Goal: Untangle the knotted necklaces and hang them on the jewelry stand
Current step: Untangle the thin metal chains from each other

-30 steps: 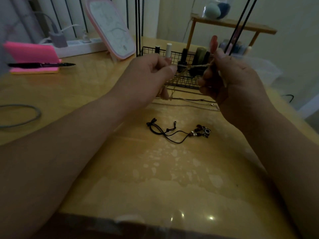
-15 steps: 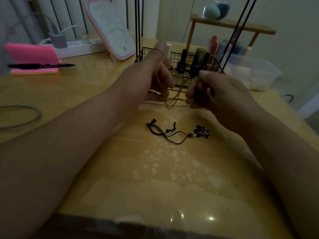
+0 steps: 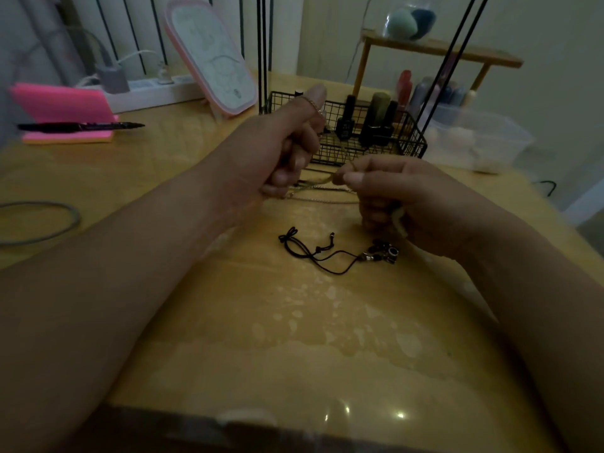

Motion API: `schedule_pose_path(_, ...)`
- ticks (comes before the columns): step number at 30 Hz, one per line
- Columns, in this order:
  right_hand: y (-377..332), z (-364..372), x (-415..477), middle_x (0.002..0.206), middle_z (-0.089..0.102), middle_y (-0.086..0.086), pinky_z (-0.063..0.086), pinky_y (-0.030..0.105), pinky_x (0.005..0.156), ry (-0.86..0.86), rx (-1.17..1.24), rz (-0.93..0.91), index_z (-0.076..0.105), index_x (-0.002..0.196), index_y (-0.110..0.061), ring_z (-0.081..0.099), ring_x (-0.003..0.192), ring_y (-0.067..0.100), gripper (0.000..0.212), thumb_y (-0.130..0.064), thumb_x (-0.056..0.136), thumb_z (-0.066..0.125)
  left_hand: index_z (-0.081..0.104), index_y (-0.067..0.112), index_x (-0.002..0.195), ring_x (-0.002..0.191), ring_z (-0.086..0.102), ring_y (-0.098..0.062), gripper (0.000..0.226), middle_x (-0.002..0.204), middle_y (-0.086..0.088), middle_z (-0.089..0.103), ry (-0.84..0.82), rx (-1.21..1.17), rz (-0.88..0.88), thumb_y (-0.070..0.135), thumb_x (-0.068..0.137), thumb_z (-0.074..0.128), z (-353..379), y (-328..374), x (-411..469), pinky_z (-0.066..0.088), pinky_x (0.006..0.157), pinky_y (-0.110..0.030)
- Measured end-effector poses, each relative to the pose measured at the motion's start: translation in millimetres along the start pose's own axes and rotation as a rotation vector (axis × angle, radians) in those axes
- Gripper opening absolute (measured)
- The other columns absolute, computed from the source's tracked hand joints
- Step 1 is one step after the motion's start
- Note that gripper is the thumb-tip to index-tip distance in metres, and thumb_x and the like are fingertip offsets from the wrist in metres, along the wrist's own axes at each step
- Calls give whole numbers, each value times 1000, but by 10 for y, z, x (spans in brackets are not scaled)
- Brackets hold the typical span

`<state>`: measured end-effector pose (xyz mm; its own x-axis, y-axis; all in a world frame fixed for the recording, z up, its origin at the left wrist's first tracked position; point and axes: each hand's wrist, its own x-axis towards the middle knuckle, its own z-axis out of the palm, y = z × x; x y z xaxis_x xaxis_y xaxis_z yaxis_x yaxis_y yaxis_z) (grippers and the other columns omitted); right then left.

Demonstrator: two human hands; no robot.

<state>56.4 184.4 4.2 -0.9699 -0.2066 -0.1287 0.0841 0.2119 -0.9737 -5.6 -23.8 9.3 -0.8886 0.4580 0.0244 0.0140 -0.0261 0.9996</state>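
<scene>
A thin gold chain necklace (image 3: 318, 183) runs between my two hands just above the table. My left hand (image 3: 287, 148) has its fingers curled round one part of the chain, with a loop over the raised thumb. My right hand (image 3: 392, 191) pinches the chain at its fingertips. More fine chain (image 3: 327, 199) lies on the table under the hands. A black cord necklace with dark beads (image 3: 330, 251) lies loose on the table in front of them. The thin black rods of the jewelry stand (image 3: 264, 53) rise behind the hands.
A black wire basket (image 3: 408, 142) with dark bottles stands just behind my hands. A clear plastic box (image 3: 483, 142) is at the right, a pink-framed mirror (image 3: 212, 57) and a pink notepad with a pen (image 3: 65, 116) at the left. A grey cable (image 3: 62, 223) lies at far left.
Both hands have come down from in front of the basket toward the table with the chain. My right hand dropped lower and my left thumb lifted with a loop of chain over it.
</scene>
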Motion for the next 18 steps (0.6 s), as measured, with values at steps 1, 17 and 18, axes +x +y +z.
schedule_pose_path(1, 2, 3, -6, 70, 44, 2, 32, 32, 57, 8, -34, -20, 73, 115, -13, 41, 59, 14, 28, -28, 91, 73, 61, 18, 83, 49, 30, -12, 52, 62, 2, 46, 36, 84, 12, 67, 97, 52, 1, 7, -4, 18, 46, -26)
schedule_pose_path(17, -18, -31, -3, 69, 45, -5, 37, 30, 64, 182, -75, -81, 55, 76, -19, 38, 61, 12, 42, -55, 97, 55, 73, 18, 80, 40, 50, 2, 62, 44, 14, 54, 244, 619, 64, 76, 91, 54, -40, -64, 23, 36, 59, -30)
schedule_pose_path(18, -27, -37, -4, 69, 46, -4, 36, 30, 64, 183, -32, -66, 55, 74, -20, 38, 62, 13, 44, -55, 100, 53, 74, 15, 80, 37, 47, -3, 66, 42, 11, 50, 234, 568, 52, 77, 91, 52, -54, -68, 31, 35, 59, -31)
